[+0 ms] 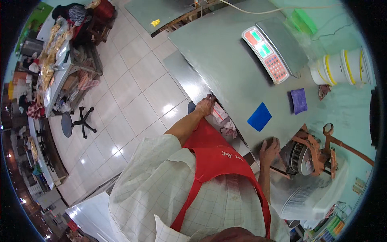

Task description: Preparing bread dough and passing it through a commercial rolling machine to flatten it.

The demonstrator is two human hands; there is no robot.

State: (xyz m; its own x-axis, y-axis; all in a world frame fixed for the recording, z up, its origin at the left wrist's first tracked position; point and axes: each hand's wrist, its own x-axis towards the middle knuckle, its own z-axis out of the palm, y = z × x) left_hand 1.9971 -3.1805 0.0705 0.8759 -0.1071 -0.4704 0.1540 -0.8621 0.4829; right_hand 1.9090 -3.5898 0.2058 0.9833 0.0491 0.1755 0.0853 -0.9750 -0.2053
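Head view: left hand [205,105], mid-frame, is at the table's edge, fingertips kinda lost, so can't tell if it's gripping anything. Right hand [269,151], right of centre and lower, looks loose and empty on the grey table [217,60]. Flat blue piece [259,117] lies just above it. Papers [219,113] beside the left hand are partly covered. Tiled floor [137,97] left, pale green wall [346,105] right, people [77,17] upper left hard to make out.
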